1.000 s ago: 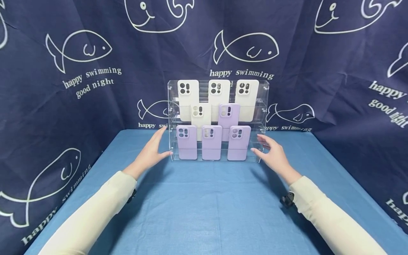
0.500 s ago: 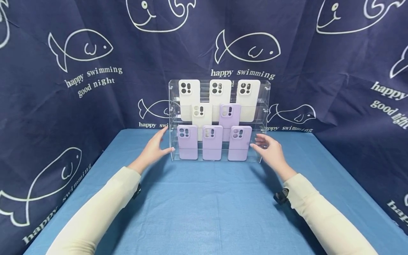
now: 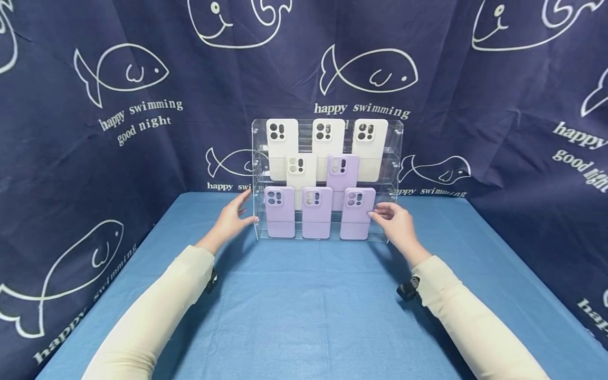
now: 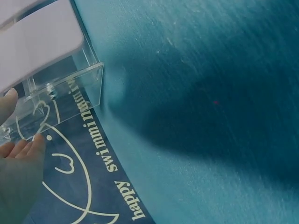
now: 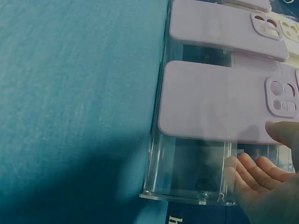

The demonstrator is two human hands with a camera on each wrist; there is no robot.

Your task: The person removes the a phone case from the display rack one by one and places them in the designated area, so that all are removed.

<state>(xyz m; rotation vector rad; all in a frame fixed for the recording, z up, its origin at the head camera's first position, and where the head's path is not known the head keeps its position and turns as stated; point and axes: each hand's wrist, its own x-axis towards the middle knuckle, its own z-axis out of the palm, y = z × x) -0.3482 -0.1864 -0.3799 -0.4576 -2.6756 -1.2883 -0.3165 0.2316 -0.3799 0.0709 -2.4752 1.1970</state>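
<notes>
A clear acrylic tiered stand point(image 3: 380, 232) holds phone cases upright in three rows. The nearest case to my right hand point(image 3: 398, 224) is the purple phone case point(image 3: 356, 224) at the bottom right. My right thumb point(image 5: 282, 133) overlaps its outer edge, while the loosely bent fingers stay apart from it beside the stand. My left hand point(image 3: 230, 219) is at the stand's left side panel point(image 4: 79, 88), thumb toward the front and fingers along the outside. In the left wrist view the fingertips are right at that panel's edge.
Two more purple phone cases point(image 3: 280, 224) share the bottom row. The middle row has a white case point(image 3: 300, 182) and a purple case point(image 3: 343, 179); white cases point(image 3: 328, 145) fill the top. A blue cloth point(image 3: 304, 301) covers the table, with a dark fish-print curtain point(image 3: 214, 95) behind.
My right hand has moved left and inward, bringing the thumb to the bottom-right purple case's edge. My left hand has shifted slightly right and up along the side panel. The cases stay put.
</notes>
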